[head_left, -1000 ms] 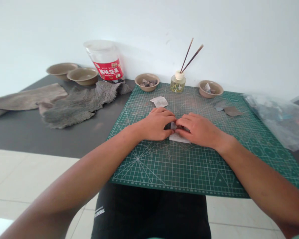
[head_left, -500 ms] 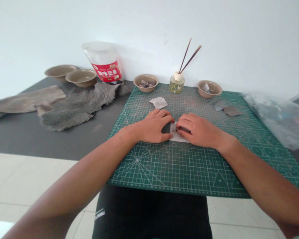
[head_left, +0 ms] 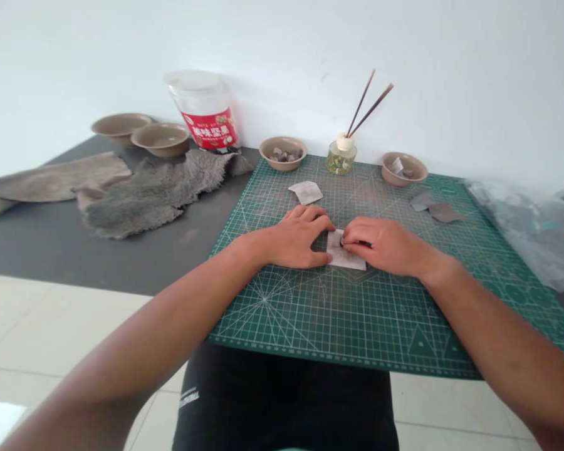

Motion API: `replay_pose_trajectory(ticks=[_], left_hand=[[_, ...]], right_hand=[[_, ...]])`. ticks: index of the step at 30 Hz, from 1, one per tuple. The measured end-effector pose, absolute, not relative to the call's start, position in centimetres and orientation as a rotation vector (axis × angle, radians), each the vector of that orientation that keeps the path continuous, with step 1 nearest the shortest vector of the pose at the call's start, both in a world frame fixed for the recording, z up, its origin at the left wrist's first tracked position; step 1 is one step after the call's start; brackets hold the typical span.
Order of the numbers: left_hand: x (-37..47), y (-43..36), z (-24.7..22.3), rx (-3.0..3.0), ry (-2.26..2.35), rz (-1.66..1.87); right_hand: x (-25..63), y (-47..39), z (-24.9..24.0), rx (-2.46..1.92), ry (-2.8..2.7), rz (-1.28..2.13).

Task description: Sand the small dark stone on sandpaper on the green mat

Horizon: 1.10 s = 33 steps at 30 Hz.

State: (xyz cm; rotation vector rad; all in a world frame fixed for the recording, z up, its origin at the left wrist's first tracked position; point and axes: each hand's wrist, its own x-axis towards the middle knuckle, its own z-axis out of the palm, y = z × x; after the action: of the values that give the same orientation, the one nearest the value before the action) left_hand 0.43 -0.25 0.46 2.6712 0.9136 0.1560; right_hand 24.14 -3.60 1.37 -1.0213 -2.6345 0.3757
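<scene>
A small whitish square sheet, paper-like with greyish smudges, lies flat on the green cutting mat. My left hand rests at the sheet's left side, thumb and forefinger spread apart with their tips at its edge. Over the sheet's right part, my right hand has its fingertips pinched together on a small dark piece. Most of that piece is hidden by the fingers, so its kind is unclear. Another whitish sheet lies on the mat just beyond my left hand.
Behind stand a bowl of small brownish pieces, a reed diffuser and another bowl. Grey scraps and a plastic bag lie right. Leftward are furry grey hide, two bowls and a plastic jar.
The view has shifted a little, so everything sits slightly further right. My right fingertips have moved slightly right over the sheet, showing more of it and the dark piece. My left hand stays at its edge.
</scene>
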Motion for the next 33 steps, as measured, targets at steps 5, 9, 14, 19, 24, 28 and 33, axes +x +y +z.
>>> replay_pose_trajectory(ticks=[5, 9, 14, 19, 24, 28, 33], left_hand=[[0.30, -0.11, 0.40, 2.678, 0.900, 0.174], [0.08, -0.12, 0.63, 2.676, 0.874, 0.151], [-0.05, -0.33, 0.81, 2.698, 0.833, 0.137], [0.08, -0.37, 0.82, 2.684, 0.860, 0.124], [0.10, -0.29, 0.83, 2.657, 0.864, 0.120], [0.09, -0.24, 0.74, 2.631, 0.880, 0.129], [0.08, -0.21, 0.67, 2.633, 0.861, 0.144]], right_hand=[[23.77, -3.81, 1.49, -1.015, -2.640, 0.394], [23.89, -3.79, 1.89, -1.085, -2.614, 0.404], [24.01, -4.20, 2.14, -1.042, -2.684, 0.451], [24.03, -4.16, 1.91, -1.159, -2.614, 0.341], [23.31, -4.31, 1.81, -1.017, -2.645, 0.485], [23.61, -4.02, 1.88, -1.100, -2.599, 0.426], [23.47, -4.30, 2.02, -0.977, -2.643, 0.598]])
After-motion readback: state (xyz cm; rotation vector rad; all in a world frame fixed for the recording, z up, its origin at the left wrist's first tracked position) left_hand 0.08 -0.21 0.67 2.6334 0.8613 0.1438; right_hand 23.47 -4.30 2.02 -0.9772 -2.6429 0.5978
